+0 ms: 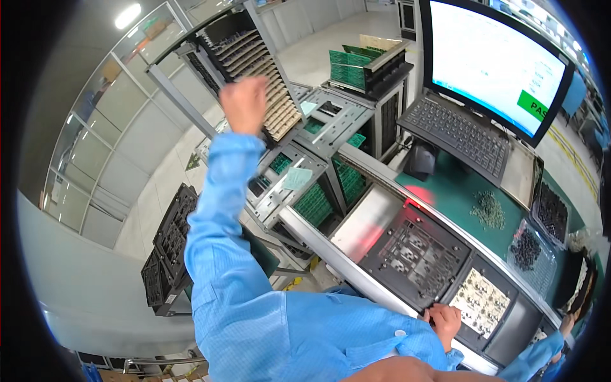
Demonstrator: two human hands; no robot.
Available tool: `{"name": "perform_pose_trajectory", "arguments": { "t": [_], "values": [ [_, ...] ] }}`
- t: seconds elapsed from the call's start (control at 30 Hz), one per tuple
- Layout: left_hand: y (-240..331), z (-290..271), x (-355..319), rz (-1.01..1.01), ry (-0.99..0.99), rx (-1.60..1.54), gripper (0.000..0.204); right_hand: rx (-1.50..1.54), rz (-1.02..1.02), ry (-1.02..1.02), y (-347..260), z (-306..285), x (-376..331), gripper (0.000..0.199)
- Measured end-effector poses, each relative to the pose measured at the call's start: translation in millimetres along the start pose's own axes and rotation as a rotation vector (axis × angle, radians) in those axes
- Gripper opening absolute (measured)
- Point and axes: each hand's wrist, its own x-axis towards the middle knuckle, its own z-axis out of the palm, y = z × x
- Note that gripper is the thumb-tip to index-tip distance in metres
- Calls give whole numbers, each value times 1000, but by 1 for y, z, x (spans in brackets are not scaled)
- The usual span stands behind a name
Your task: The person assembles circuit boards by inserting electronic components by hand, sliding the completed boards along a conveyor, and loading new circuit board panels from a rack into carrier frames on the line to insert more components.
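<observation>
The left hand is raised to the slotted rack of pale boards, its grip clenched, though on what I cannot tell. The right hand rests at the edge of the black fixture on the surface, fingers curled, holding nothing visible.

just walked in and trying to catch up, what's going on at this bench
A person in a blue smock stands at a conveyor line. Their left hand is raised up at a slotted rack of stacked beige boards, fist closed; whether it grips one is unclear. Their right hand rests on the edge of a dark fixture beside a pale circuit panel.
</observation>
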Motion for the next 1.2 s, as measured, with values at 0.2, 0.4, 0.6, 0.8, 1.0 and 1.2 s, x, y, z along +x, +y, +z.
{"name": "perform_pose_trajectory", "arguments": {
  "t": [0.2, 0.4, 0.6, 0.8, 1.0, 1.2],
  "values": [
    [-100, 20, 101, 102, 16, 713, 14, -83, 93, 11, 1, 10, -2, 17],
    [-106, 26, 109, 14, -183, 950, 18, -91, 127, 36, -1, 16, 0, 17],
    [-81, 19, 80, 309, -35, 840, 27, -102, 149, 56, -5, 12, 5, 16],
    [-118, 7, 85, 39, 134, 554, 9, -113, 153, 49, -8, 10, 7, 13],
    [-7, 4, 46, 402, 319, 130, 16, -143, 200, 60, -17, 6, 6, 13],
    [160, -53, -135, 690, 78, -183, 22, -123, 181, 90, -8, 7, 10, 15]
  ]
}}
